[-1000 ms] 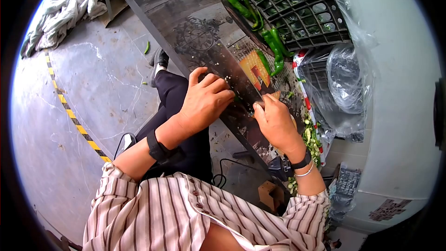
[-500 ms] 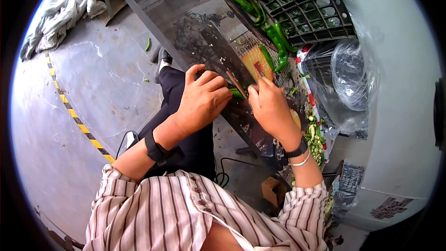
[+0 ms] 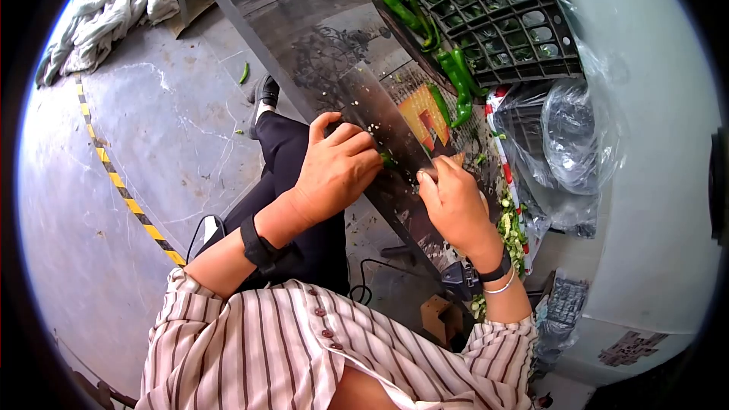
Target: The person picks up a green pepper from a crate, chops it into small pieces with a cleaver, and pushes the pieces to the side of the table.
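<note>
My right hand point(image 3: 457, 201) is closed round the handle of a wide-bladed knife point(image 3: 380, 106). Its blade stretches away toward the upper left, over the dark work surface, with pale bits stuck to it. Just left of the blade, my left hand point(image 3: 338, 163) has its fingers curled down on a green chili pepper point(image 3: 387, 159); only a small piece of the pepper shows beside the fingertips. Beyond the knife, whole green peppers point(image 3: 458, 87) lie by a yellow-and-red patterned piece point(image 3: 424, 118).
A black plastic crate point(image 3: 493, 15) stands at the far right, peppers beside it. Chopped green pieces point(image 3: 512, 235) are heaped near my right wrist. Clear plastic wrap point(image 3: 569, 129) lies further right. A small cardboard box point(image 3: 443, 319) sits below, and yellow-black tape point(image 3: 121, 186) marks the floor.
My right hand has moved slightly down and to the right with the knife, whose broad face now shows more. The left hand has stayed nearly in place, and less of its pepper is visible.
</note>
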A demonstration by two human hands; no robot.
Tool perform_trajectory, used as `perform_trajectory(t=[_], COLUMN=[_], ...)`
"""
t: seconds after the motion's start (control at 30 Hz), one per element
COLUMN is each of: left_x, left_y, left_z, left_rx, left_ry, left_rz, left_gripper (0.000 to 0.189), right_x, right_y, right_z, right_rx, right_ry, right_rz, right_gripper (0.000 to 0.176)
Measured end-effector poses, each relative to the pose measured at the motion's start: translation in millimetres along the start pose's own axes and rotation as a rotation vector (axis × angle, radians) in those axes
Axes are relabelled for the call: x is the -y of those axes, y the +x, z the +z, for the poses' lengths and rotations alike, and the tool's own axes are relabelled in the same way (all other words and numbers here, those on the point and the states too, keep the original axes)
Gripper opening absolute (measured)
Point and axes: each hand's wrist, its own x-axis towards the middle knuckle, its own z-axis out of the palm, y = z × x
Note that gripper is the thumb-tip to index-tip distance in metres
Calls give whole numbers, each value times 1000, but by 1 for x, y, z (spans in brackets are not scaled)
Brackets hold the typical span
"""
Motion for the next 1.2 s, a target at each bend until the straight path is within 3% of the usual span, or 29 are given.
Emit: perform_trajectory(t=[0.5,0.9,1.2], left_x=[-1,-1,-2], left_y=[0,1,1], left_z=[-1,-2,-2], left_rx=[18,2,-2], left_ry=[4,3,67], left_rz=[-3,-3,29], left_gripper=[12,13,10], right_x=[-1,-2,-18], right_y=[-4,4,33], right_z=[-5,1,14], right_rx=[-76,47,-150], right_ry=[71,5,34], right_rz=[19,52,-124], right_gripper=[16,17,19])
